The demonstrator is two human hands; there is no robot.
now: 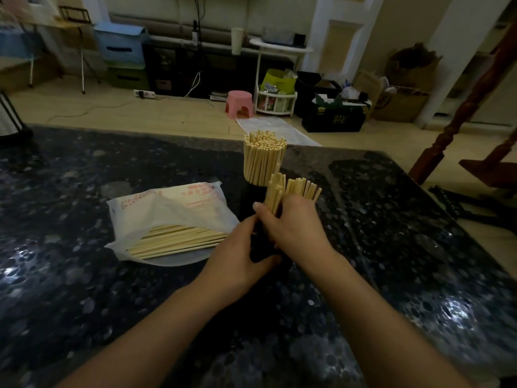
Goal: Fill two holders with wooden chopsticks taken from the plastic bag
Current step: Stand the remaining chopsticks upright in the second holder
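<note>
Near holder (pixel 261 247) is gripped by left hand (pixel 240 259); chopsticks (pixel 275 196) clasped by right hand (pixel 296 225) (far holder (pixel 253 189) packed); bag (pixel 167 217) lies left, open-mouthed.

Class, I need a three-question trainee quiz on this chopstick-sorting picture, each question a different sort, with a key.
1. True or false: the white plastic bag on the dark speckled table is empty.
2. Which hand grips the loose bundle of pale wooden chopsticks? A left hand B right hand
3. Fill in: the packed far black holder stands ____ the near black holder.

Key: 1 false; 2 B; 3 behind.
</note>
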